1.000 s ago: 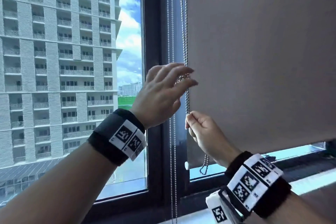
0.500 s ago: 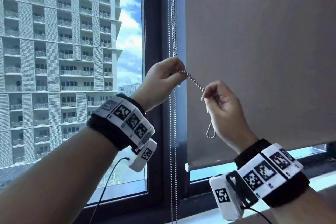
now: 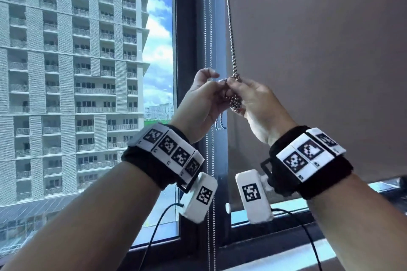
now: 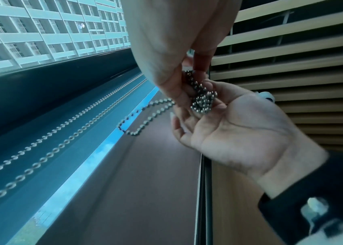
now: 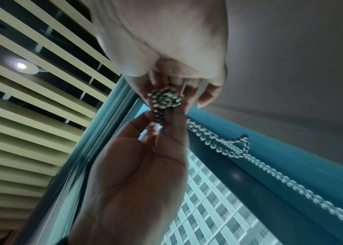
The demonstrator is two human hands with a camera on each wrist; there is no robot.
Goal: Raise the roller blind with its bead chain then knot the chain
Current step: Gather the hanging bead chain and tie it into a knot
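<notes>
The silver metal bead chain point(image 3: 231, 35) is held raised beside the left edge of the grey-brown fabric roller blind point(image 3: 312, 55). A bunched clump of beads is pinched between the fingertips of the left hand point(image 3: 201, 103) and the right hand point(image 3: 256, 105), which are touching. A short loop is left hanging below the grip

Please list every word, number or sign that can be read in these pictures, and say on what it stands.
No readable words or numbers.
Left wristband and right wristband: black-and-white square code markers only, with tiny marks beneath them too small to read.
Building outside: no sign visible.
</notes>
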